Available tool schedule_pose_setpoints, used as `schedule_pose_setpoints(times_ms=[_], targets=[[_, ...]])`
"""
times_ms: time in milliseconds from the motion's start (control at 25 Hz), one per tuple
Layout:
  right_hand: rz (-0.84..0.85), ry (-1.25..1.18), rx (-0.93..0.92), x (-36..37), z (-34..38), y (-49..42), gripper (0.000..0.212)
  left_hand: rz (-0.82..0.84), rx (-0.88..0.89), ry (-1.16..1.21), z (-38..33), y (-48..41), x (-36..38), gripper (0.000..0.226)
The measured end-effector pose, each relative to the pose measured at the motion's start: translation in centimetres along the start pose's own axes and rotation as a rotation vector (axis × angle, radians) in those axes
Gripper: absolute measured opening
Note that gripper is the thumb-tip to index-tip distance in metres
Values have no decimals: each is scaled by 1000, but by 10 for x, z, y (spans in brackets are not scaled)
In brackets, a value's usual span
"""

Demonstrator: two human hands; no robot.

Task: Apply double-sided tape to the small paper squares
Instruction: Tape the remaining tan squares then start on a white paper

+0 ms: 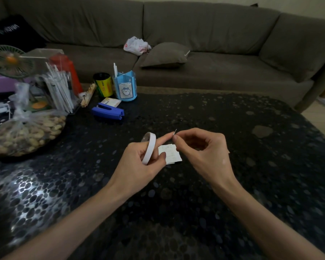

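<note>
At a dark pebble-patterned table (pixel 242 166), a clear bag of nuts (pixel 26 132) sits at far left below a small green fan (pixel 8 60) and a clear box of pens (pixel 58 87); further along stand a yellow canister (pixel 103 84) and a blue pen holder (pixel 125 87), with a blue stapler (pixel 107 110) lying in front of them.

Centre frame, the left hand (pixel 137 164) grips a white tape roll (pixel 149 148), thumb and lower fingers curled round the ring, while its index finger (pixel 163 138) reaches out straight towards the other hand; the small paper squares (pixel 170 153) lie in a loose stack on the table between the two hands, just below the meeting fingertips, their left edge overlapped by the left thumb; whether the thumb touches them cannot be told.

The right hand (pixel 201 147) pinches a tiny strip of tape (pixel 175 131) between thumb and forefinger, right at the tip of the left index finger, the remaining fingers loosely curled above the right side of the squares.

Behind, a brown sofa (pixel 223 30) carries a crumpled plastic bag (pixel 136 45) and a cushion (pixel 165 55).
</note>
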State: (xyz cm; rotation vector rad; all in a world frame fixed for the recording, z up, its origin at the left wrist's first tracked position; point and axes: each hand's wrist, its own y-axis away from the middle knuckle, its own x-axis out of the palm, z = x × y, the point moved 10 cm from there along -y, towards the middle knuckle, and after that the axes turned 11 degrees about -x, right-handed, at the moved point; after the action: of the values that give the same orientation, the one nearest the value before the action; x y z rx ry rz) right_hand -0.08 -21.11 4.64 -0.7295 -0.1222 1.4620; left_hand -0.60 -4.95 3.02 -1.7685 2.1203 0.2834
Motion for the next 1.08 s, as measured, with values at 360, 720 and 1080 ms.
schedule_pose_setpoints(times_ms=[360, 720, 1080], targets=[[14, -8, 17, 1, -3, 0, 12, -93, -38, -41, 16, -4, -9, 34], [24, -9, 15, 0, -2, -1, 10, -79, 18, -65, 12, -6, -6, 25], [27, 3, 8, 0, -2, -1, 9, -79, 34, -72, 12, -5, -6, 20]])
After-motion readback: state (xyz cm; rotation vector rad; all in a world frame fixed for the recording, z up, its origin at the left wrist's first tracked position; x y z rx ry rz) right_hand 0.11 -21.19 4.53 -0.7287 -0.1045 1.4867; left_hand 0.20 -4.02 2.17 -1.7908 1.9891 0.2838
